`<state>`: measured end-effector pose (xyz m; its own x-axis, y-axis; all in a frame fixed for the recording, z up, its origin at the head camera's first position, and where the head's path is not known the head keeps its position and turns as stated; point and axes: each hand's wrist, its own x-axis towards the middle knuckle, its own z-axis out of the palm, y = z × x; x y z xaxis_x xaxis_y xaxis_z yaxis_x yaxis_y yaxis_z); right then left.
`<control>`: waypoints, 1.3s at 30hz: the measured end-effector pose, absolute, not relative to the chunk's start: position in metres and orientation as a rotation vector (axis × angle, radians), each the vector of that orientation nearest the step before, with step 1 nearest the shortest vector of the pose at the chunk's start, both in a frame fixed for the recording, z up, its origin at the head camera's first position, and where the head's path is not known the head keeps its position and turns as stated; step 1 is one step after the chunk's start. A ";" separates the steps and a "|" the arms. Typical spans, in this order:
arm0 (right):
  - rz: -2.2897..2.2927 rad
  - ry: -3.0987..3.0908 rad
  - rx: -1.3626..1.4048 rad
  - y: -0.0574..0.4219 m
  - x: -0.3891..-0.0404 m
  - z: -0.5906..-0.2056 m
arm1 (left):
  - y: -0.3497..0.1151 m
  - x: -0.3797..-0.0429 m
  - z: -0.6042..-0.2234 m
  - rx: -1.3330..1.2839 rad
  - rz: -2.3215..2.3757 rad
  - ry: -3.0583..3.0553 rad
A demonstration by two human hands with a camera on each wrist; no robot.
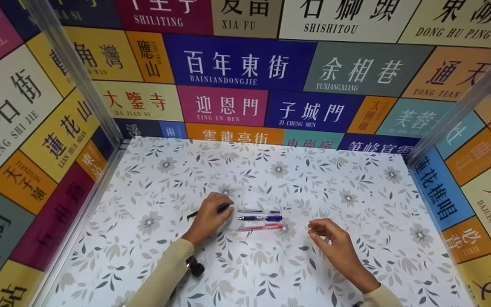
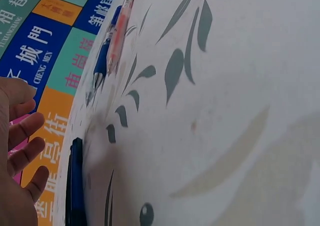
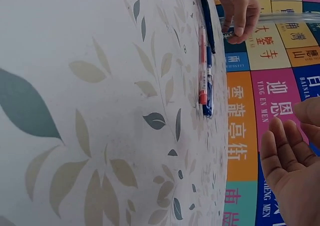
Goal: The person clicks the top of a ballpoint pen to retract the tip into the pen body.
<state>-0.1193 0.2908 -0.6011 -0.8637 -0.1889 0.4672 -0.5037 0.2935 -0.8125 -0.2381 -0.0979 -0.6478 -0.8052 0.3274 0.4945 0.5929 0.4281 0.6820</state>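
My left hand [image 1: 209, 217] hovers over a dark pen [image 2: 76, 181], its fingers loosely bent. The left wrist view shows this pen lying on the table, apart from the fingers. To the right of that hand, three pens lie side by side: a clear, grey-tipped pen [image 1: 257, 211], a blue pen [image 1: 267, 218] with a clear part, and a pinkish-red pen [image 1: 262, 227] nearest me. Right of these pens, my right hand [image 1: 333, 239] is held with relaxed, slightly curved fingers and nothing in them, as the right wrist view [image 3: 292, 166] also shows.
A white tabletop [image 1: 245, 273] printed with grey leaves and flowers spreads under everything. Colourful panels with street-name lettering stand at the back [image 1: 237, 64], left and right. Clear corner posts [image 1: 79, 76] join them. A small black device [image 1: 195, 266] sits on my left wrist.
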 end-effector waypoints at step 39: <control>1.601 -2.333 0.473 0.300 -0.118 -0.615 | -0.035 -0.248 -0.664 -0.948 -1.308 -2.531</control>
<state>-0.1177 0.3001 -0.6152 -0.9097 -0.1134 0.3994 -0.4135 0.3351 -0.8466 -0.2475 -0.0353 -0.6641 -0.7921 0.4692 0.3904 0.5899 0.4242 0.6871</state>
